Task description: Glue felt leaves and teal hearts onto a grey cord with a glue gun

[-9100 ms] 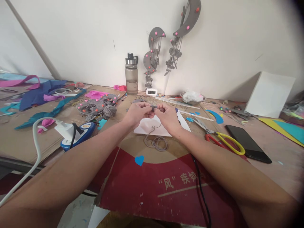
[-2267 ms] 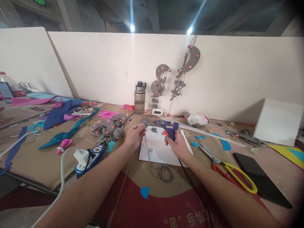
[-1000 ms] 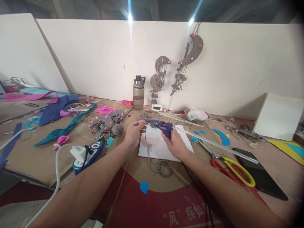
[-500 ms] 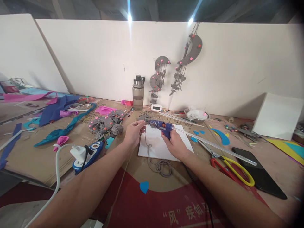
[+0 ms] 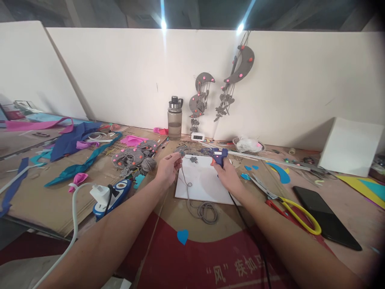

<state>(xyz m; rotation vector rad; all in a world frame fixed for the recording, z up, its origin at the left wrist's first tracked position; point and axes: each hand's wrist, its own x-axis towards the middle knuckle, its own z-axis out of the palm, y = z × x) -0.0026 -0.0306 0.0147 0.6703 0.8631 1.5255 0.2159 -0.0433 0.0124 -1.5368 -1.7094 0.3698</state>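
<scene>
One glue gun (image 5: 219, 155), one water bottle (image 5: 175, 118), one pair of scissors (image 5: 285, 205), one phone (image 5: 326, 217), two hands.

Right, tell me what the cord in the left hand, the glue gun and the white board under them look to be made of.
Cord: seemingly grey yarn or soft string, matte, lying in limp loops below the left hand.
Glue gun: blue moulded plastic with an orange trigger, slightly glossy, in the right hand.
White board: smooth, flat, matte sheet; card or foam board, hard to tell.

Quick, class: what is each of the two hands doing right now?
Left hand: closed, pinching a small grey felt piece with grey cord hanging from it.
Right hand: closed around the blue glue gun.
</scene>
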